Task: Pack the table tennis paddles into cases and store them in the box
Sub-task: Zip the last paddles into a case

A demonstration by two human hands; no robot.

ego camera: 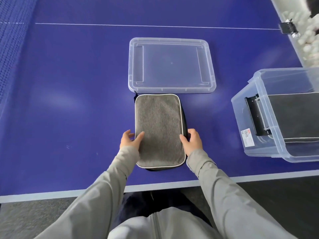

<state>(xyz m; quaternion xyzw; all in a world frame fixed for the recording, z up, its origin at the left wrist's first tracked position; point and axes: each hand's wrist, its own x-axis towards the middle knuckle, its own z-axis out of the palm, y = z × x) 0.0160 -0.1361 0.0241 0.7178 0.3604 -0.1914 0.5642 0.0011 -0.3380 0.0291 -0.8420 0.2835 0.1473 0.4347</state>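
Note:
A grey fabric paddle case (159, 130) with white piping lies closed on the blue table, long side pointing away from me. My left hand (130, 139) holds its left edge, thumb on the top face and fingers down the side. My right hand (191, 139) grips the right edge the same way. No paddle is visible; what the case holds is hidden. The clear plastic box (259, 107) stands at the right with a dark case (296, 118) inside it. Its clear lid (171, 65) lies flat just beyond the grey case.
The table's near edge (155, 186) runs just below the case. A blue net (12, 49) stands along the left. At the far right a trough of white balls (309, 42) sits beside a black clamp (288, 28).

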